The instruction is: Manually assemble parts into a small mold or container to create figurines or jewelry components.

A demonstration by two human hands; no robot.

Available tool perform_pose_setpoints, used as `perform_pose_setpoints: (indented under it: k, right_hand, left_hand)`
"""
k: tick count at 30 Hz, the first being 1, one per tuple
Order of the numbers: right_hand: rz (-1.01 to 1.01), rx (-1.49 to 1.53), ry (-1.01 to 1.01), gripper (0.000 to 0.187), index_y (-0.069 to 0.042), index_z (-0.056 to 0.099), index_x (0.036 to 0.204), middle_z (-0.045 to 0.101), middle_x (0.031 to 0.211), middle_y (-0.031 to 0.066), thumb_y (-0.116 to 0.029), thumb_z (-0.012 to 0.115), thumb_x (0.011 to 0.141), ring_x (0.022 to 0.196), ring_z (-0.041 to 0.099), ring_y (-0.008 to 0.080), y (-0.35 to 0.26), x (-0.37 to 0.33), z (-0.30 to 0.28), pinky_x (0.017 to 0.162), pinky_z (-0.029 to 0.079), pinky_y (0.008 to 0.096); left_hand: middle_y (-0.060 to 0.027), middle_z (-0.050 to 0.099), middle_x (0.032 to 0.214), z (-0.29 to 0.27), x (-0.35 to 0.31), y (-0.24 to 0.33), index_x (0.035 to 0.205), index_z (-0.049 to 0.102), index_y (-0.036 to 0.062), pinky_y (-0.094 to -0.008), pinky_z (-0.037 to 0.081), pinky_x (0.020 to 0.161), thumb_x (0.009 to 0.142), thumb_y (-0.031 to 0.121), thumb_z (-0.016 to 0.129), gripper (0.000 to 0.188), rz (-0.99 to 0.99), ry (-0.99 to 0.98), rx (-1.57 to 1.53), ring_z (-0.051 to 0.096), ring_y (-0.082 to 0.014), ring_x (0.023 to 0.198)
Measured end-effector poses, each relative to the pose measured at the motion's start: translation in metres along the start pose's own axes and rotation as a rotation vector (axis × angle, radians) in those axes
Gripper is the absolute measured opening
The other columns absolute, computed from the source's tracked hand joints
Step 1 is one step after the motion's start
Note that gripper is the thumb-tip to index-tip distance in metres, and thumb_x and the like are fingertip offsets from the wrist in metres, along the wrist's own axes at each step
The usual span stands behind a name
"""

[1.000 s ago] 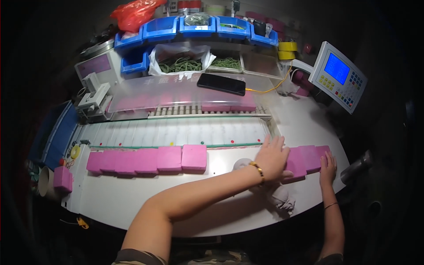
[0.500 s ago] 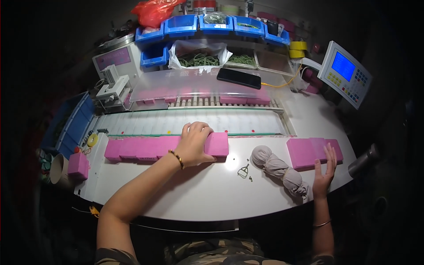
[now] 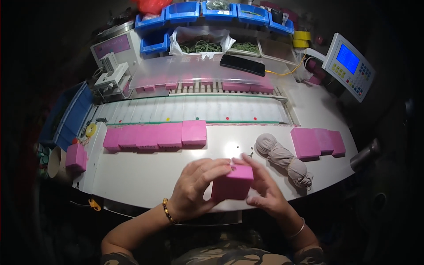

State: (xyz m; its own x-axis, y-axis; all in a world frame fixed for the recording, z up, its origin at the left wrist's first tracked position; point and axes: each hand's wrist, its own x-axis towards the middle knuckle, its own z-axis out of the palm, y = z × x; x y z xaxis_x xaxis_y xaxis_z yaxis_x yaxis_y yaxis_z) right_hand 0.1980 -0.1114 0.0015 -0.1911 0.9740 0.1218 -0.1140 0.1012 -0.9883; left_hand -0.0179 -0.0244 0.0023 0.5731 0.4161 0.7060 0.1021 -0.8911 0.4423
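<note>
Above the front of the table, a pink block-shaped mould (image 3: 232, 185) with a small dark hole in its upper face is between my hands. My left hand (image 3: 193, 187) grips its left side, fingers over the top edge. My right hand (image 3: 267, 190) closes round its right side, thumb low and fingers partly behind it, slightly blurred. To the left beyond my hands lies a row of pink moulds (image 3: 152, 136); three more pink moulds (image 3: 316, 143) sit at the right. A tied grey cloth bundle (image 3: 282, 160) lies between my right hand and those three.
A conveyor strip (image 3: 190, 110) runs behind the row, with a phone (image 3: 242, 65) on the clear cover beyond it. Blue bins (image 3: 182, 12) and a bag of green pieces (image 3: 201, 46) stand at the back. A keypad screen (image 3: 349, 64) is at right, a metal cylinder (image 3: 365, 154) by the edge.
My left hand has lifted the mould from the row's right end and brought it toward me. My right hand has left the right-hand moulds and joined it on the lifted mould.
</note>
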Motion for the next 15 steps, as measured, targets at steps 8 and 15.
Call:
perform_pose_setpoints:
  k: [8, 15]
  right_hand:
    - [0.258, 0.386, 0.089, 0.07, 0.003, 0.031, 0.148, 0.046, 0.143, 0.012, -0.011, 0.069, 0.091, 0.125, 0.05, 0.0174, 0.035, -0.007, 0.034, 0.104, 0.042, 0.032]
    - [-0.044, 0.049, 0.07, 0.084, 0.003, 0.019, 0.153, 0.033, 0.154, 0.02, -0.012, 0.071, 0.088, 0.136, 0.04, 0.0242, 0.026, -0.01, 0.053, 0.11, 0.036, 0.0341]
  left_hand:
    - [-0.0208, 0.046, 0.142, -0.004, -0.028, 0.03, 0.138, 0.042, 0.0042, -0.0431, 0.04, 0.106, 0.07, 0.02, 0.085, 0.083, -0.299, -0.1, -0.008, 0.04, -0.0388, 0.133]
    - [-0.018, 0.051, 0.11, 0.034, -0.043, 0.046, 0.112, 0.046, 0.0021, -0.0405, 0.048, 0.083, 0.073, 0.035, 0.084, 0.064, -0.487, 0.151, -0.067, 0.053, -0.0332, 0.1]
